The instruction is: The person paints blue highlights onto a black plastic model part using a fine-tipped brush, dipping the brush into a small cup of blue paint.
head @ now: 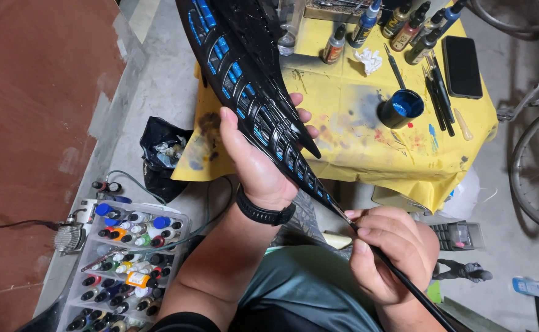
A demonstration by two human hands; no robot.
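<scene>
My left hand [257, 163] grips a long black pointed model piece [245, 74] with rows of small blue panels; it runs from the top of the view down to a sharp tip near my right hand. A black band sits on that wrist. My right hand [387, 249] holds a thin black paintbrush [404, 280] like a pen, its bristle end touching the piece's narrow tip. Both hands hover above my lap, in front of a small table with a paint-stained yellow cloth [368, 141].
On the cloth stand a dark cup of blue paint [401, 107], several paint bottles [398, 27], spare brushes [438, 92] and a black phone [462, 66]. A clear tray of paint bottles [125, 264] lies on the floor at left. A bicycle wheel [537, 166] is at right.
</scene>
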